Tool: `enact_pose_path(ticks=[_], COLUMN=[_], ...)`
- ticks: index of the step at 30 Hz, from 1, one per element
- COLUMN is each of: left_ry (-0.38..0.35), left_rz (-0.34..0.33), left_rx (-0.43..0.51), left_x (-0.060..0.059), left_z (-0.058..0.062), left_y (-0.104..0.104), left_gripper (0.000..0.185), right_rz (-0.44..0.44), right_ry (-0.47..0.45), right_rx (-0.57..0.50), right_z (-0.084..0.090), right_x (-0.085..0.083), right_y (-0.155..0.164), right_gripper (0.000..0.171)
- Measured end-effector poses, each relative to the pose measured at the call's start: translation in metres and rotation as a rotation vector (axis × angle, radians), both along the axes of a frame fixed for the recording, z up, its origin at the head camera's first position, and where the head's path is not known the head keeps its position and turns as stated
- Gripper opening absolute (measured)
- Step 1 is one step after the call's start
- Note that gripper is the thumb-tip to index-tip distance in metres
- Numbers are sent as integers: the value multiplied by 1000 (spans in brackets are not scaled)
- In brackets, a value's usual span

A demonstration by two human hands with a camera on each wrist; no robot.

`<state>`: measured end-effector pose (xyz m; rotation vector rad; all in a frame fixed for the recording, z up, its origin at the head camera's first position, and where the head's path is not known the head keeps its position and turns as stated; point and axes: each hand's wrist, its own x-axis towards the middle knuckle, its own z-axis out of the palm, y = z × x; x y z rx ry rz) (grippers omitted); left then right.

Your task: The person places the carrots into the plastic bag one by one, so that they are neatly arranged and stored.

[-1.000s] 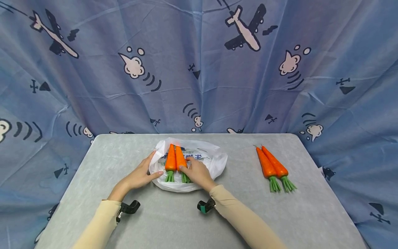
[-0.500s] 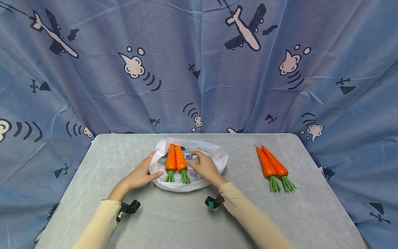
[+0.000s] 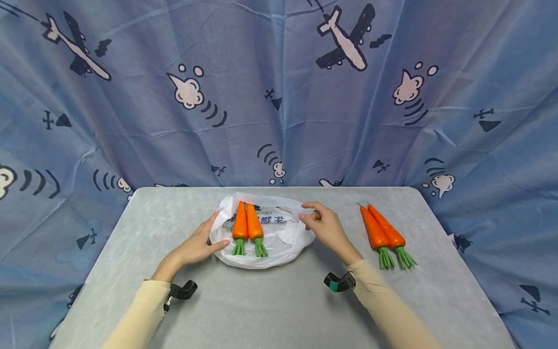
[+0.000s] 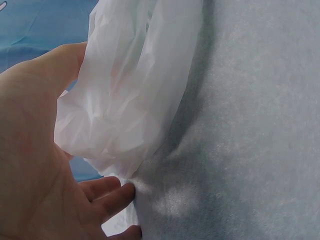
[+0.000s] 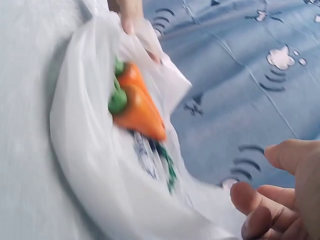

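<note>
My left hand (image 3: 195,247) rests with fingers spread against the left edge of the white plastic bag (image 3: 279,242), which lies at the middle of the grey table (image 3: 270,310). Two carrots (image 3: 246,228) lie on the bag, greens toward me. My right hand (image 3: 324,227) hovers just right of the bag, fingers loosely curled, holding nothing. Two more carrots (image 3: 382,233) lie further right.

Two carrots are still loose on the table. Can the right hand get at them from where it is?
Probably yes. The right hand hangs empty between the bag and the loose carrots, with only bare table between it and them.
</note>
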<state>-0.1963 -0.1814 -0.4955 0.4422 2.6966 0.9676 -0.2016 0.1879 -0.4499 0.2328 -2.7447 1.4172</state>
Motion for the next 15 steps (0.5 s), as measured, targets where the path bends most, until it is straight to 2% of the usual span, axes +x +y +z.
enact_pose_path(ticks=[10, 15], left_ry=[-3, -7], left_rz=[6, 5], left_rx=[0, -7], left_x=[0, 0], left_z=[0, 0], left_y=[-1, -1], left_gripper=[97, 97], right_rz=[-149, -192], right_ry=[-3, -43], right_rx=[130, 181], right_z=[-7, -11], right_x=[8, 17], right_y=[81, 117], right_gripper=[40, 45])
